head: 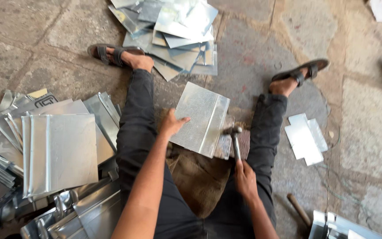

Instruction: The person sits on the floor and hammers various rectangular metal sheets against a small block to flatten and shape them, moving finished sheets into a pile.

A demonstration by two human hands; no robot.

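A folded metal sheet (pixel 201 118) is held flat on the ground between the outstretched legs by the left hand (pixel 171 124) pressed on its edge, while a hammer (pixel 234 140) is gripped in the closed right hand (pixel 246 179), head at the sheet's seam, with stacked sheets (pixel 58 150) lying at the left.

- Soft, even daylight; faint shadows only.
- Bright glare off the metal sheets (pixel 180 20) at top.
- Hammer head (pixel 232 130) slightly motion-blurred.
- Mild wide-angle stretch toward the edges.
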